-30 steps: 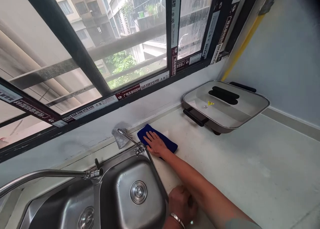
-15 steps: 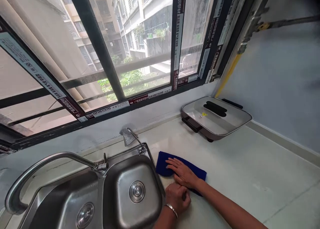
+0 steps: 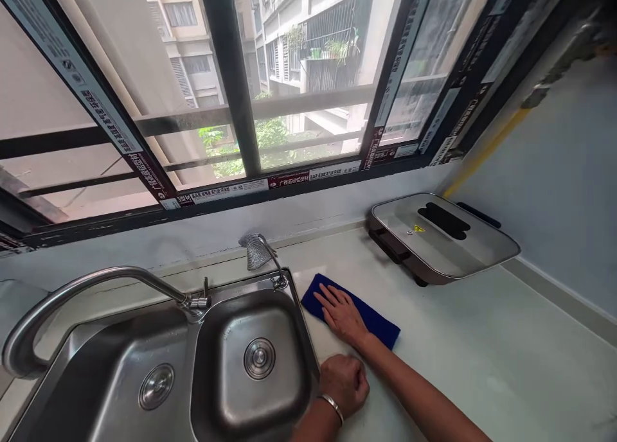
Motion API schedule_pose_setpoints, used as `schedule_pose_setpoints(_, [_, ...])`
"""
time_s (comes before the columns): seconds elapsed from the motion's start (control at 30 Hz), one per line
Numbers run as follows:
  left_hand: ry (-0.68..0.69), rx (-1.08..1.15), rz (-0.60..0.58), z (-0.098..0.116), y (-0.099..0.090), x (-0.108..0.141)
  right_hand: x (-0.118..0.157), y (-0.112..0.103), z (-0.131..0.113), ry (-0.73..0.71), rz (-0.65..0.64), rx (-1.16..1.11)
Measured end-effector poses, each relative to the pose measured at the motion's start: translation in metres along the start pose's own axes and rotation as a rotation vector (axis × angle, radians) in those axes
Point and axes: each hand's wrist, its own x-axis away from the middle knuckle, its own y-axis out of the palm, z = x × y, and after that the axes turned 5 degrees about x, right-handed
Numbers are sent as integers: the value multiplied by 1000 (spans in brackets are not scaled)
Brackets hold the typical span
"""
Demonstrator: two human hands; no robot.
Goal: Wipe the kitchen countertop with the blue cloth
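A folded dark blue cloth [image 3: 375,318] lies on the pale countertop [image 3: 448,339], just right of the sink. My right hand [image 3: 343,315] rests flat on its left half, palm down, with the fingers stretched out and a little apart. Closer to me, my left hand [image 3: 343,383], with a silver bracelet at the wrist, is curled into a fist beside the sink's right rim. Nothing shows in that fist, and it is apart from the cloth.
To the left is a double-bowl steel sink [image 3: 250,400] with a curved faucet [image 3: 110,275]. A thin spout [image 3: 274,256] rises at its back corner, a grey mesh cloth [image 3: 256,252] behind it. An electric pan with a glass lid [image 3: 446,243] stands at back right, below the window.
My right hand and the blue cloth have slid slightly away from my left fist, leaving a gap between the hands. The cloth lies straighter. The camera view has also shifted.
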Motion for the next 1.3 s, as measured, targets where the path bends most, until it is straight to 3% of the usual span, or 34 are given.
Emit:
schedule_pose_setpoints(0.33, [-8, 65, -72, -4, 9, 3, -115, 28, -2, -35, -26, -12])
schedule_pose_setpoints(0.53, [-5, 82, -101, -5, 10, 1, -144, 31, -14, -108, -48, 36])
schedule_pose_setpoints(0.83, [18, 98, -16, -4, 5, 1, -130, 25, -28, -133, -92, 140])
schedule_pose_setpoints(1.0, [29, 75, -4, -5, 5, 1, -117, 19, -39, -65, -91, 133])
schedule_pose_setpoints(1.3, [-45, 59, 12, -6, 8, 3, -42, 12, -24, -169, -12, -176])
